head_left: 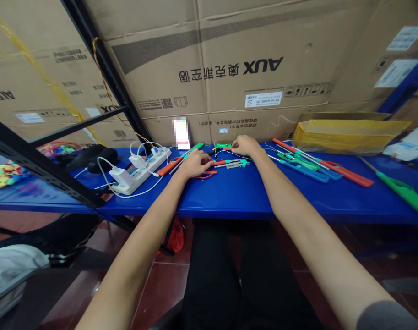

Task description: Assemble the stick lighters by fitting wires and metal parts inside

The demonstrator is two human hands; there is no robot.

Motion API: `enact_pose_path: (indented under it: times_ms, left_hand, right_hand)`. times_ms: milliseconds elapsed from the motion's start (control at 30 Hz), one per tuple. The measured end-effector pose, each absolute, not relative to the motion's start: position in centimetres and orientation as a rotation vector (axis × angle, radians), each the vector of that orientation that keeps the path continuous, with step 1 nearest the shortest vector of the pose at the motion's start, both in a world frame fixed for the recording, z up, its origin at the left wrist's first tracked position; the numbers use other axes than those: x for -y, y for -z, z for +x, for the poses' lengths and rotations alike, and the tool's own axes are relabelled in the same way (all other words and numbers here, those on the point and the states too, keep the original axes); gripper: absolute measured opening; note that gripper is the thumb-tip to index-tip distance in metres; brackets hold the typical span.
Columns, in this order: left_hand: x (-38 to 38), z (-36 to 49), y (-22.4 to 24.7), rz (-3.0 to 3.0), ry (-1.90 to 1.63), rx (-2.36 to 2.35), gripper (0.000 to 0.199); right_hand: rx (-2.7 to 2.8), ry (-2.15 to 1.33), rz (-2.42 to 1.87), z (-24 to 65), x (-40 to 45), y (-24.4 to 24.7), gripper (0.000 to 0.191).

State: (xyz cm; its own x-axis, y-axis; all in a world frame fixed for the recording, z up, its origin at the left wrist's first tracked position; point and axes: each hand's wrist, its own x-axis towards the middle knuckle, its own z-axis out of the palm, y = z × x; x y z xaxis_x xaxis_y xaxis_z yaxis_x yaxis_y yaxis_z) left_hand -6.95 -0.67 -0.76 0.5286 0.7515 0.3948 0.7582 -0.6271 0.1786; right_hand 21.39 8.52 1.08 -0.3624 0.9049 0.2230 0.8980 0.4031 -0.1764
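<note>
My left hand (196, 164) lies at the middle of the blue table, its fingers curled over a red lighter part (219, 162) that joins a metal tube and a clear piece with a green end (238, 164). Below those fingers lies an orange-red trigger-shaped piece (207, 174). To the right and farther back, my right hand (247, 145) is closed, with its fingertips down by a small red piece; what they pinch is hidden. Between the hands is a black and yellow handle (214, 151), with a green casing part (224, 145) behind. A long orange and green lighter (172, 165) lies left of my left hand.
Several long lighters, among them a red one (346, 173), a blue one (308, 173) and a green one (401, 188), lie to the right. A power strip (136, 173) with chargers and cables stands left, near a lit phone (183, 134). A yellow-taped box (346, 136) and large cartons stand behind.
</note>
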Motion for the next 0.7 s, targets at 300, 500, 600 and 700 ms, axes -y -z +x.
enact_pose_path:
  times_ms: [300,500,600,700]
  left_hand:
    - [0.7,-7.0,0.8,-2.742,0.737,1.378,0.027]
    - [0.7,-7.0,0.8,-2.72,0.769,1.405,0.026]
    - [0.6,-7.1,0.9,-2.714,0.795,1.424,0.027]
    - [0.4,-7.2,1.0,-2.707,0.829,1.426,0.028]
  right_hand:
    - [2.323,-0.013,-1.532,21.4,-8.8,-0.9,0.024]
    - [2.034,-0.117,-1.378,20.9,-9.2,-0.8,0.016]
    - [1.83,-0.154,-1.266,20.5,-9.8,-1.1,0.014]
    - [1.635,-0.19,-1.186,20.1,-11.0,-1.3,0.015]
